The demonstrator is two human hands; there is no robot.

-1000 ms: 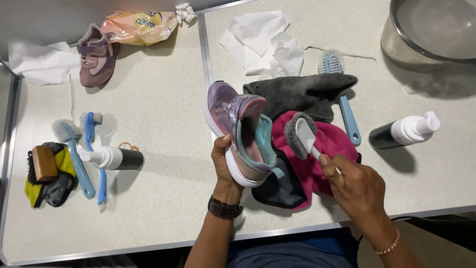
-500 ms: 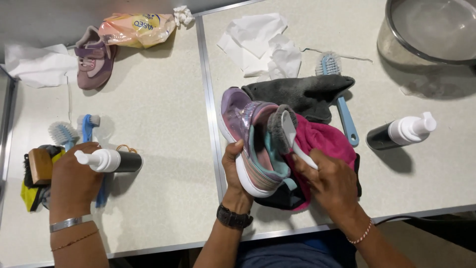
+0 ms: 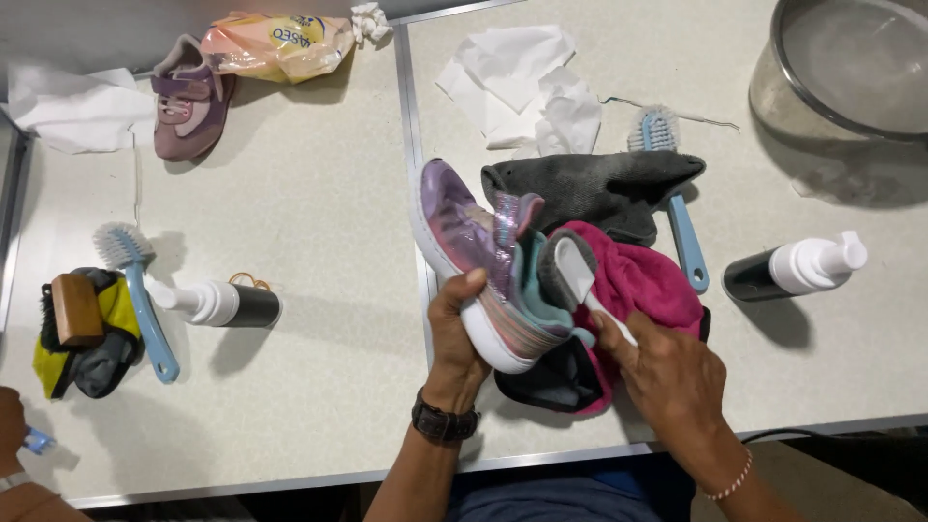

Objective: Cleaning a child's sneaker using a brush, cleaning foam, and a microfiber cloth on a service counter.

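My left hand (image 3: 454, 333) grips a small purple and teal sneaker (image 3: 488, 266) from below, tilted on its side over the table. My right hand (image 3: 667, 372) holds a white-handled brush (image 3: 572, 269) whose grey bristles press into the shoe's opening. Under the shoe lie a pink cloth (image 3: 643, 280) and a dark grey cloth (image 3: 594, 188). A black cloth (image 3: 551, 382) pokes out beneath them.
A blue brush (image 3: 677, 203) and a dark pump bottle (image 3: 797, 269) lie right. Metal basin (image 3: 841, 68) at back right. White tissues (image 3: 527, 87), a second shoe (image 3: 188, 101), a bag (image 3: 275, 43). At left another bottle (image 3: 227, 303), brush (image 3: 140, 290), cloth pile (image 3: 82, 329). Another person's hand (image 3: 14, 430).
The other person's hand has drawn back from the left bottle to the lower left corner, taking a blue brush. My right hand has pushed the white brush against the shoe.
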